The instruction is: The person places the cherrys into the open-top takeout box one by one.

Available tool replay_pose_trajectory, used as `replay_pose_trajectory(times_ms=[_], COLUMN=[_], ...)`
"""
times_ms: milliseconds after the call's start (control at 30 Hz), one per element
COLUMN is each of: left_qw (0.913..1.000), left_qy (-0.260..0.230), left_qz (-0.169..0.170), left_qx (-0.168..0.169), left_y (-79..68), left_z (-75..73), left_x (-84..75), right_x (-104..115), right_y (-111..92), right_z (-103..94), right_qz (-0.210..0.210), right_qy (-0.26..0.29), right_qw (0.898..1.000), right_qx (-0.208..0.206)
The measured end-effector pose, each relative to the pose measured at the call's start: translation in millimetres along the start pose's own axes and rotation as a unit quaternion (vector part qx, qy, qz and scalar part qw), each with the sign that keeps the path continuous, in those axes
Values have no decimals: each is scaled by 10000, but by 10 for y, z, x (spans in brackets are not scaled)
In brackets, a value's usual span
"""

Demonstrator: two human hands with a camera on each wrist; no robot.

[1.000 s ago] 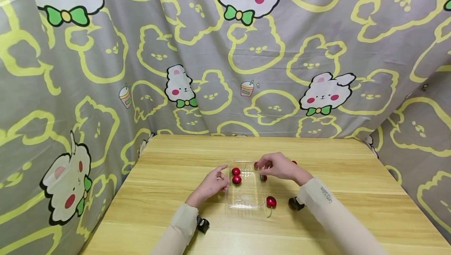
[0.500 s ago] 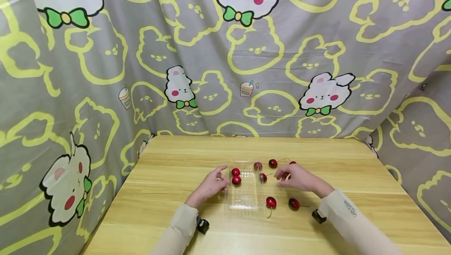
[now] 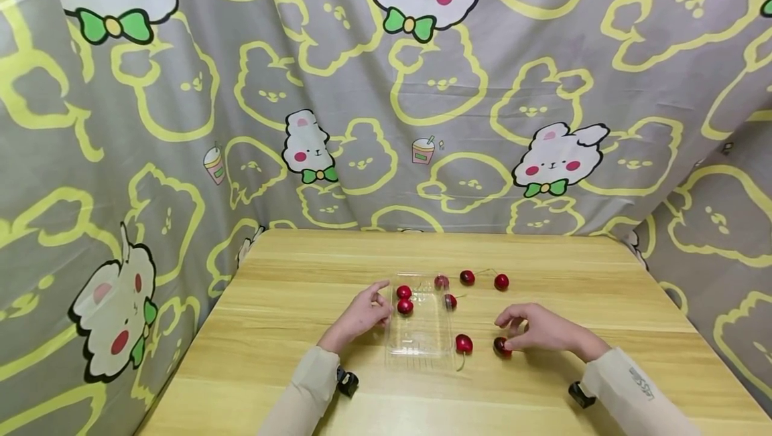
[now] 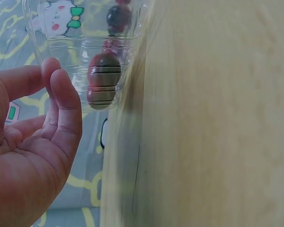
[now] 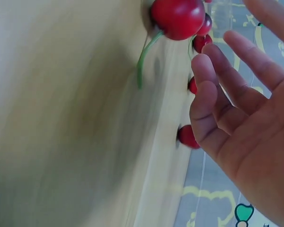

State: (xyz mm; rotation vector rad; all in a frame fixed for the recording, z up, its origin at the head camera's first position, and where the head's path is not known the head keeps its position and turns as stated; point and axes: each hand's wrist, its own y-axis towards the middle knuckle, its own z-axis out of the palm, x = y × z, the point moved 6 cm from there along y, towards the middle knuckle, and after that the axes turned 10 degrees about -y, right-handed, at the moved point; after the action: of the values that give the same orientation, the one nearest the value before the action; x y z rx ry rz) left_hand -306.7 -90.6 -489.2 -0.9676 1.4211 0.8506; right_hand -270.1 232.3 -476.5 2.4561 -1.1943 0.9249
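A clear plastic box (image 3: 416, 349) sits mid-table. Two red cherries (image 3: 405, 307) show within its outline at the left. My left hand (image 3: 364, 310) is at the box's left side, its bent fingers at the wall in the left wrist view. Over on the right, my right hand (image 3: 545, 330) hovers with fingers apart and loosely bent, its thumb beside a dark red cherry (image 3: 501, 347). In the right wrist view that stemmed cherry (image 5: 177, 18) lies beyond the fingertips, with no grip on it visible. Another stemmed cherry (image 3: 464, 343) is between it and the box.
Two cherries joined by their stems, one of them a red cherry (image 3: 501, 282), are on the far right. A cherry (image 3: 441, 282) shows through the box's far right corner, and another cherry (image 3: 451, 301) beside its right wall. A patterned curtain (image 3: 458, 101) surrounds the wooden table (image 3: 289, 288).
My right hand has moved from the box's far right corner, rightward and nearer, to the dark red cherry, uncovering the far cherries. The left hand and the box stay put.
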Motion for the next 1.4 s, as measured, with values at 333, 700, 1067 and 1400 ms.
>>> replay_pose_trajectory(times_ms=[333,700,1067,1400], left_qw=[10000,10000,10000,10000], left_qy=[-17,17,21,-22], left_qz=[-54,-58,-59,-21], left_qx=[8,1,-12,42], left_y=[-89,-82,-85,-82], left_z=[33,45,42,59], left_x=[-199,-172,-189,-199], right_x=[-66,-124,-137,-153], right_y=[-72,-53,-44,36], right_z=[84,144,197,179], right_qz=[-87,-78,49,77], right_qy=[127,148,88,-148], right_qw=[9997,9998,9998,9999], right_qx=[212,123,148,-27])
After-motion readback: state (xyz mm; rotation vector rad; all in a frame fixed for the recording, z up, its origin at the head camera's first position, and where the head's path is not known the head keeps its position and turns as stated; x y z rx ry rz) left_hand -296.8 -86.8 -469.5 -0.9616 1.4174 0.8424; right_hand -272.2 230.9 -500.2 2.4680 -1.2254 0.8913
